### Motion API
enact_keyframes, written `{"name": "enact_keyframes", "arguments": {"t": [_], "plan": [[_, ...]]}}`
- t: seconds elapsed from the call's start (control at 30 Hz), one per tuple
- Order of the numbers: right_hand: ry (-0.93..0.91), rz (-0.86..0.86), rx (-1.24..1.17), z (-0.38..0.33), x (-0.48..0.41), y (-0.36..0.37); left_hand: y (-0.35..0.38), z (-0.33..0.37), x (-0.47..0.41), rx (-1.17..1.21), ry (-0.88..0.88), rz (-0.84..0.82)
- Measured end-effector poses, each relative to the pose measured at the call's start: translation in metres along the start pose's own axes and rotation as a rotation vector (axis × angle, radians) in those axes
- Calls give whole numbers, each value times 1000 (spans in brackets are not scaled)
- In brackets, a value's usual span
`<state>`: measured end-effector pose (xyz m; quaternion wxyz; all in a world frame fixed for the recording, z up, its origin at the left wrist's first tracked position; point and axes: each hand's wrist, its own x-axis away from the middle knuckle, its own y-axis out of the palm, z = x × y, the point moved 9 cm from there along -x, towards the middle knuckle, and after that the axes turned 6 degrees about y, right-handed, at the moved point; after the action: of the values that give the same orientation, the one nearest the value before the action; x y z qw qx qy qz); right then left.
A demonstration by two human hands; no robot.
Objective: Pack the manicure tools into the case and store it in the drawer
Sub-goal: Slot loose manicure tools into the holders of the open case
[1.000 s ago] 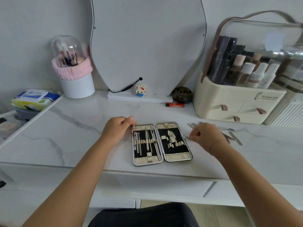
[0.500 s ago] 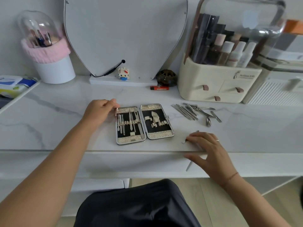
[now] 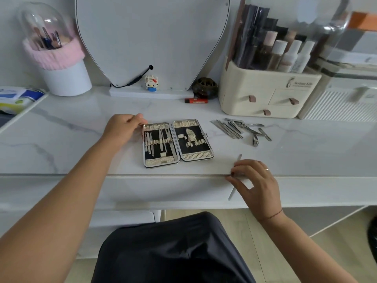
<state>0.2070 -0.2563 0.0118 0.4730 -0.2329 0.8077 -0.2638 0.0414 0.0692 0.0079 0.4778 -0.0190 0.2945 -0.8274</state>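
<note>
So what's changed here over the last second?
The right hand drew back from beside the case to the front edge of the table, where it pinches a thin metal tool overhanging that edge. The left hand still holds the open case's far left corner; the case and the loose tools have not moved.
</note>
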Motion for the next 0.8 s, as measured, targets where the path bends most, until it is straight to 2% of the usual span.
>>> {"name": "enact_keyframes", "arguments": {"t": [0.17, 0.23, 0.3, 0.37, 0.47, 0.63, 0.8], "plan": [[-73, 83, -43, -16, -5, -10, 0, 0, -1, -4, 3, 3], [22, 124, -106, -21, -25, -21, 0, 0, 0, 1, 5, -1], [214, 137, -253, -22, -56, -24, 0, 1, 0, 0, 6, -4], [401, 59, -492, -22, -91, -9, 2, 2, 0, 0, 0, -13], [513, -181, -696, -41, -137, 44, 2, 2, -1, 13, -2, -3], [513, -502, -613, -75, -169, 139, -2, 2, -2, -23, 18, -14], [443, -570, -497, -85, -171, 176, 0, 1, -3, 5, 28, -8]]}}
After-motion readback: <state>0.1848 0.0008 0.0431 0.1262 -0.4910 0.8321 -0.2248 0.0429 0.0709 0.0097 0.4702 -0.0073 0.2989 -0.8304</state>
